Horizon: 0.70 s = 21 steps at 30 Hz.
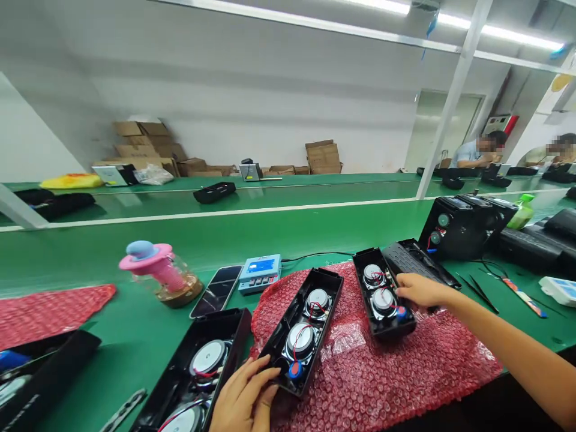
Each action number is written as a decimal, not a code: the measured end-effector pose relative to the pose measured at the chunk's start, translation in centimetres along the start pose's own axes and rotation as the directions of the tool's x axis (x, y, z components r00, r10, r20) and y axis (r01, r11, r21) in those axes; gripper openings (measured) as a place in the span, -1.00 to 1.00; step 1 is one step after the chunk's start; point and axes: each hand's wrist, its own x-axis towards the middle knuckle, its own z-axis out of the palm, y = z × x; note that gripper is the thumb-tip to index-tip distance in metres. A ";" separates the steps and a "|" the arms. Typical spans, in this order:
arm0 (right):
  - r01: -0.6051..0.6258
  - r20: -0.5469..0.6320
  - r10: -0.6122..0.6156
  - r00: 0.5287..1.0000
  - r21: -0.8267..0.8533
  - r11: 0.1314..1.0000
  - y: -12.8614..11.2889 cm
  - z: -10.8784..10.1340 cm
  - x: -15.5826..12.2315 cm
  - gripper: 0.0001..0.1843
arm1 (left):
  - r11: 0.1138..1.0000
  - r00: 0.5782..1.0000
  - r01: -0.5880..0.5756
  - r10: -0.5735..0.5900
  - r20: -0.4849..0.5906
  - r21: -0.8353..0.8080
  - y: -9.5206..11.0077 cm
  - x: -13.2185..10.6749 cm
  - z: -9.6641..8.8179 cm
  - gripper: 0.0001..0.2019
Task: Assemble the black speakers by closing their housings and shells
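A black speaker housing (324,327) with two round drivers, red wires and a blue-and-red part lies tilted on red bubble wrap (360,384). My left hand (245,399) holds its near left edge, fingers over the rim. A second open speaker housing (375,306), similar inside, is to the right. My right hand (420,292) grips its right side with fingers bent over the rim; what the fingertips touch inside is hidden. Beside my left hand, another housing with drivers (240,336) stands on the green table. Behind my right hand lies a black perforated cover (405,264).
A light blue meter (260,273), a phone (217,292) and a pink-topped cup (157,270) stand behind. Tweezers (483,294) and stacked black housings (463,228) are at right. At lower left lie another housing (49,384) and a metal tool (123,413). Co-workers sit far right.
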 end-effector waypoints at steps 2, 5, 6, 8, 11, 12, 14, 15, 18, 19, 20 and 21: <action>0.159 0.002 -0.159 0.987 0.011 0.987 -1.2 0.5 -0.9 -0.72 | 1.000 1.000 0.015 -0.015 -0.008 0.006 1.7 1.1 -0.7 -0.83; 0.374 -0.030 -0.375 0.927 -0.040 0.927 -2.1 0.8 -1.9 -0.85 | 0.999 0.999 -0.012 0.015 0.051 -0.049 5.3 3.5 -0.9 -0.83; 0.419 -0.053 -0.423 0.904 -0.076 0.905 -2.1 0.9 -1.9 -0.89 | 0.998 0.991 -0.017 0.024 0.129 -0.054 6.5 4.6 -0.6 -0.83; 0.483 -0.101 -0.501 0.859 -0.162 0.861 -1.8 1.0 -1.3 -0.68 | 0.998 0.928 0.020 -0.038 0.371 0.052 8.7 6.8 0.4 -0.79; 0.562 -0.126 -0.610 0.782 -0.280 0.778 -1.2 1.8 0.8 -0.55 | 0.963 0.665 0.078 -0.243 0.706 0.258 10.3 10.0 1.9 -0.65; 0.586 -0.123 -0.642 0.757 -0.309 0.749 -1.1 2.2 1.5 -0.65 | 0.958 0.613 0.088 -0.269 0.743 0.274 10.2 10.8 2.2 -0.64; 0.628 -0.112 -0.697 0.708 -0.353 0.694 -1.1 2.8 2.5 -0.87 | 0.959 0.563 0.116 -0.277 0.779 0.257 9.4 11.9 2.3 -0.62; 0.652 -0.102 -0.726 0.680 -0.368 0.663 -1.3 3.0 2.7 -0.95 | 0.959 0.545 0.139 -0.283 0.789 0.248 8.8 12.2 2.1 -0.59; 0.735 -0.065 -0.813 0.579 -0.392 0.554 -2.1 3.2 2.2 -0.88 | 0.940 0.524 0.232 -0.338 0.782 0.250 6.9 13.0 1.4 -0.54; 0.757 -0.062 -0.836 0.545 -0.393 0.522 -2.4 3.2 2.0 -0.83 | 0.928 0.520 0.269 -0.366 0.772 0.258 6.3 13.3 1.2 -0.55; 0.773 -0.072 -0.855 0.514 -0.394 0.498 -2.7 3.1 1.7 -0.80 | 0.914 0.512 0.306 -0.393 0.764 0.265 5.9 13.6 1.2 -0.59; 0.781 -0.100 -0.869 0.484 -0.400 0.481 -3.0 3.1 1.6 -0.78 | 0.898 0.503 0.344 -0.422 0.755 0.273 5.5 13.9 1.4 -0.64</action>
